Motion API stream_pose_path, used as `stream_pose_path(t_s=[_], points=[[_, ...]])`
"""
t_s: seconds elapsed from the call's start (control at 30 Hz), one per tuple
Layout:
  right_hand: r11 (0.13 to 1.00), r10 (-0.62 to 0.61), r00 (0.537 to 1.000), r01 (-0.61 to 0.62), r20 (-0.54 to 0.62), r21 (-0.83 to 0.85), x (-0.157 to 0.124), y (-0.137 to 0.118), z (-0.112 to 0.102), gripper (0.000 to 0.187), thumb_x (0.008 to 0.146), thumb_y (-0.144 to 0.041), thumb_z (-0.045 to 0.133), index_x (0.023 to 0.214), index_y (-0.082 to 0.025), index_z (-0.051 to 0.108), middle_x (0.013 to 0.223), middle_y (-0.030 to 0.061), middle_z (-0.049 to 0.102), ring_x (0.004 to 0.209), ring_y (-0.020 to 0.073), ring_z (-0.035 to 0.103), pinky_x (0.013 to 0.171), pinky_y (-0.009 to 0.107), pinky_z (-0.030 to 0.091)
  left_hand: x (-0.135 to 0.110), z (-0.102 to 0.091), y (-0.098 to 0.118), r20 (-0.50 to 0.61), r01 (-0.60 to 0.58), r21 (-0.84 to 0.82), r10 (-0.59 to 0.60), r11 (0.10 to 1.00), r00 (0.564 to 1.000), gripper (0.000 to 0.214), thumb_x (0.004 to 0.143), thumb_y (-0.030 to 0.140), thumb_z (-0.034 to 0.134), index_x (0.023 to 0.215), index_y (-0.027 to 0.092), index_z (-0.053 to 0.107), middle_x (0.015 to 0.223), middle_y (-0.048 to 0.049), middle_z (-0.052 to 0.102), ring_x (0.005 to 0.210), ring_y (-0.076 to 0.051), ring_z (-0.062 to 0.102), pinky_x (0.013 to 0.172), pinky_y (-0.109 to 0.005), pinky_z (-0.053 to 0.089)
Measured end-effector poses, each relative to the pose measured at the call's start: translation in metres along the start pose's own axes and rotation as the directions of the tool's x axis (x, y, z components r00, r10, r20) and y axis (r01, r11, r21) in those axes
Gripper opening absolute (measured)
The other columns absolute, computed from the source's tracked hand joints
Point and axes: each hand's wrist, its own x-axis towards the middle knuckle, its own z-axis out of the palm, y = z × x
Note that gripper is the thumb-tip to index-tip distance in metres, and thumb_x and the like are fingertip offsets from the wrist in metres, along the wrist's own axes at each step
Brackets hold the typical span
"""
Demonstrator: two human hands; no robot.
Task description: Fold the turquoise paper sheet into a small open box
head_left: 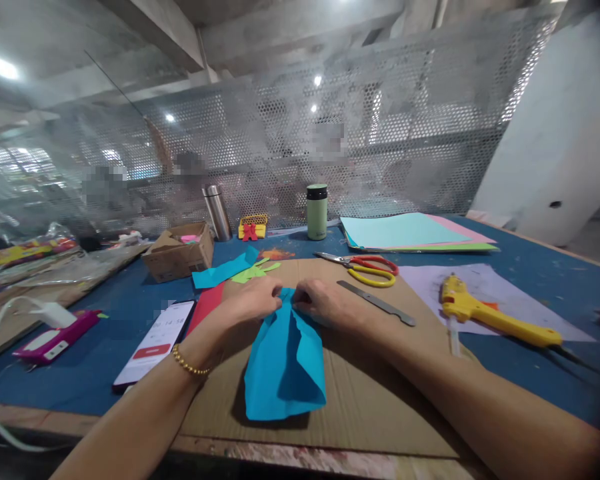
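Observation:
A folded sheet of turquoise paper (pixel 286 363) lies on a brown cardboard sheet (pixel 375 393) in front of me. My left hand (pixel 253 300) pinches the far end of the paper from the left. My right hand (pixel 325 303) pinches the same end from the right, so the fingertips of both hands nearly meet. A bead bracelet sits on my left wrist. The near end of the paper fans out loosely toward me.
Red-and-yellow scissors (pixel 367 267), a metal ruler (pixel 377 303) and a yellow glue gun (pixel 485 313) lie to the right. A phone (pixel 155 340) and red paper lie to the left. Paper scraps (pixel 235 270), a cardboard box (pixel 180 250), two flasks and stacked coloured sheets (pixel 410 233) sit further back.

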Motion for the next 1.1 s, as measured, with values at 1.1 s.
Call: stream_pose_path(t_s=[1.1], points=[[1.0,0.007,1.0,-0.007,-0.005,-0.026,0.001,-0.001,0.001,0.009,0.084,-0.016,0.066,0.092,-0.017,0.07,0.089,0.0048,0.07,0.078,0.0145,0.058,0.066,0.023,0.038,0.0,0.016,-0.003,-0.032,-0.027,-0.096,0.024,0.995,0.999,0.031,0.081,0.025,0.052,0.11,0.023,0.062,0.108,-0.0057,0.071,0.096,-0.022,0.064,0.073,-0.028,0.045]])
